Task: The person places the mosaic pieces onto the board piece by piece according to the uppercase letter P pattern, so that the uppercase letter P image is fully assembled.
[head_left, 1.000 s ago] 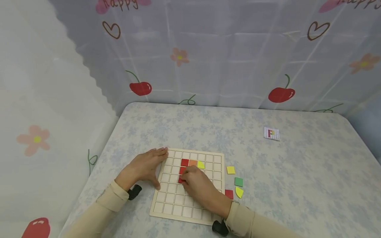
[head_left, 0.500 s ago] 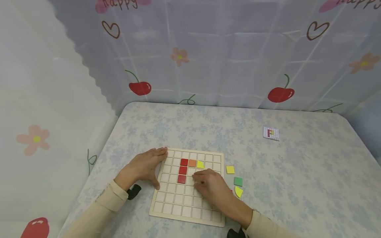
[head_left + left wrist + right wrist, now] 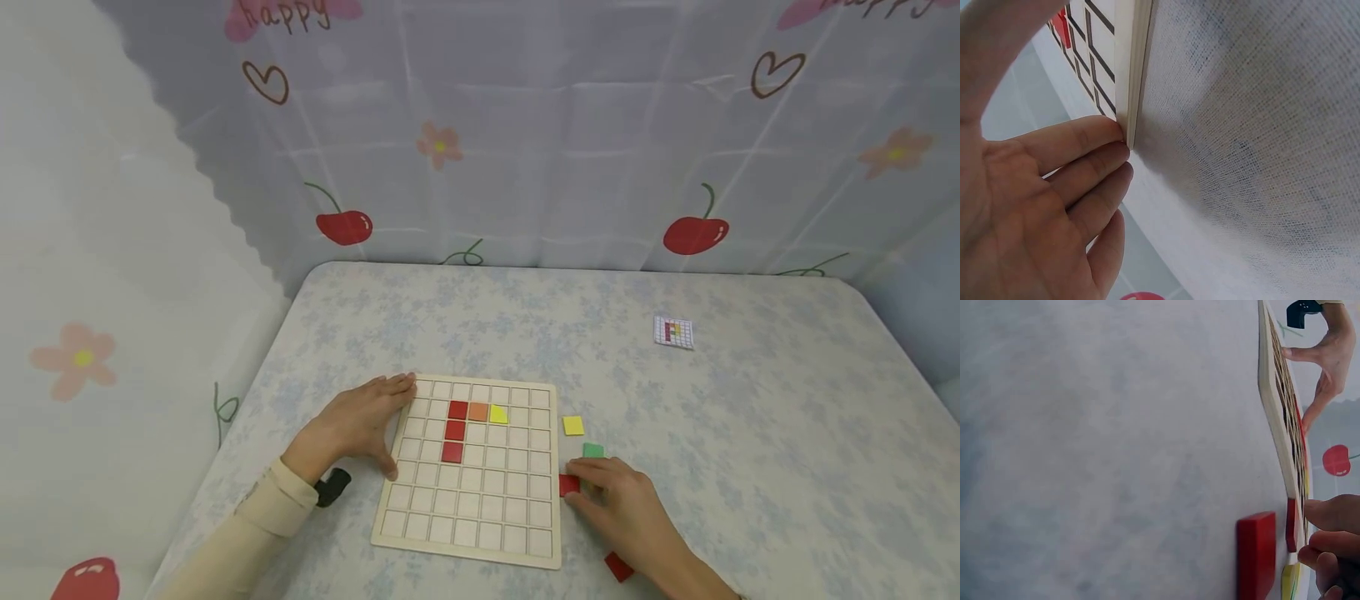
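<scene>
A pale wooden grid board [image 3: 468,504] lies on the table. My left hand [image 3: 352,427] is spread along its left edge, fingers at the far corner and thumb lower down. In the left wrist view the fingertips [image 3: 1124,150] touch the frame. Over the board's right edge area, my right hand [image 3: 626,508] has thumb and fingertips apart around a red square tile [image 3: 569,485] beside the board. In the right wrist view the fingertips [image 3: 1313,512] sit just above that red tile. Three red tiles, an orange tile [image 3: 478,412] and a yellow rounded tile [image 3: 498,413] are on the board.
Another red tile [image 3: 619,567] lies near my right wrist. A yellow square tile [image 3: 573,426] and a partly covered green tile [image 3: 593,451] are right of the board. A small card with a coloured grid pattern [image 3: 673,332] lies farther back. A printed curtain [image 3: 555,125] hangs behind.
My right hand has left the red tiles on the board and moved right and nearer, to the red tile beside it. The left hand stays at the board's edge. The view has shifted slightly.
</scene>
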Available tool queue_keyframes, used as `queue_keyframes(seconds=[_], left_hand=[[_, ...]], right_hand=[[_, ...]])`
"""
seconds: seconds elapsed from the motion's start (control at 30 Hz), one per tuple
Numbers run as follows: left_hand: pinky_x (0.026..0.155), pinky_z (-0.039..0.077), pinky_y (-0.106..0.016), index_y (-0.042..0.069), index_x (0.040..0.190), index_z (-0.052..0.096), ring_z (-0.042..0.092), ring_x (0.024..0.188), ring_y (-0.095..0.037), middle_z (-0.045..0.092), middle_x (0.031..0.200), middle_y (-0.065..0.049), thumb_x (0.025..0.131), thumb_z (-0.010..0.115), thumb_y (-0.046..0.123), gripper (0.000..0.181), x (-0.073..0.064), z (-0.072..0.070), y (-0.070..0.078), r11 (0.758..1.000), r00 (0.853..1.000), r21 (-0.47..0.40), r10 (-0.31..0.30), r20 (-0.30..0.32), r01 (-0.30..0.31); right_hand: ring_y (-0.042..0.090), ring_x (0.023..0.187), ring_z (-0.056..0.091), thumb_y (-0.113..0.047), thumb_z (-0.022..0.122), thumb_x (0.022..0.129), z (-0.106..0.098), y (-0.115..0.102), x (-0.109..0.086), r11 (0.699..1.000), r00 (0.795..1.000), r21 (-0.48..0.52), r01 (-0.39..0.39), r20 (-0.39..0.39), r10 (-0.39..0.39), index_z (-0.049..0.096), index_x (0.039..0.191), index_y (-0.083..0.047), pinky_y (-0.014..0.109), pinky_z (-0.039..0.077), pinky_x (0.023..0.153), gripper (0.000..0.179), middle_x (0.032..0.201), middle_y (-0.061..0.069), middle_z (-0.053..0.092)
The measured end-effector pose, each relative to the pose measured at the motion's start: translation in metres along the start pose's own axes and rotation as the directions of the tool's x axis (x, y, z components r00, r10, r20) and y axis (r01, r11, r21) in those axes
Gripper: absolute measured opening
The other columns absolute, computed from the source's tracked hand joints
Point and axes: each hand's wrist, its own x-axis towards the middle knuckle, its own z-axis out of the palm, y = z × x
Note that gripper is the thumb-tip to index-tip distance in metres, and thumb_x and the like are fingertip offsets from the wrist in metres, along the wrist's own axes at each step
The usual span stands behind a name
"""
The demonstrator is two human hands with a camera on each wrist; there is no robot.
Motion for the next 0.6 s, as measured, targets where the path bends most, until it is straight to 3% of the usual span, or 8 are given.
queue_keyframes(seconds=[0.17,0.3,0.47,0.6], left_hand=[[0.120,0.029,-0.043,-0.005,0.148,0.040,0.030,0.144,-0.031,0.031,0.157,-0.017,0.053,0.095,0.048,0.122,-0.0013,0.0000,0.0003,1.000,1.000,-0.005,-0.007,0.000,0.007],[0.120,0.028,-0.042,-0.004,0.148,0.039,0.029,0.145,-0.030,0.030,0.158,-0.016,0.053,0.096,0.047,0.122,-0.0016,0.0010,0.0000,1.000,1.000,-0.012,-0.017,0.000,0.017],[0.120,0.029,-0.043,-0.003,0.148,0.039,0.028,0.145,-0.030,0.030,0.158,-0.016,0.052,0.096,0.046,0.122,-0.0022,0.0020,-0.0001,0.999,1.000,-0.029,-0.023,-0.003,0.023],[0.119,0.030,-0.043,-0.004,0.148,0.040,0.029,0.145,-0.030,0.030,0.157,-0.017,0.053,0.096,0.047,0.122,-0.0020,0.0006,0.0003,1.000,1.000,-0.012,-0.011,-0.008,0.011]], right_hand=[[0.018,0.106,0.065,-0.005,0.084,0.075,-0.0017,0.0053,-0.0046,0.999,0.999,-0.021,-0.030,0.038,0.030,0.077,0.108,-0.009,0.033,0.060,0.084,0.034,0.110,-0.003,0.071],[0.017,0.105,0.065,-0.002,0.084,0.074,0.0013,0.0076,-0.0043,1.000,0.999,-0.017,-0.021,0.029,0.021,0.078,0.107,-0.009,0.030,0.060,0.082,0.034,0.110,-0.004,0.071],[0.009,0.092,0.065,-0.001,0.084,0.073,0.0030,0.0093,-0.0036,1.000,1.000,0.008,0.009,0.007,-0.009,0.079,0.102,-0.010,0.020,0.058,0.072,0.030,0.105,-0.007,0.071],[0.001,0.076,0.057,0.001,0.086,0.070,0.0007,0.0104,-0.0029,0.999,0.996,0.005,0.047,-0.079,-0.047,0.080,0.096,-0.009,0.017,0.054,0.063,0.028,0.098,-0.008,0.071]])
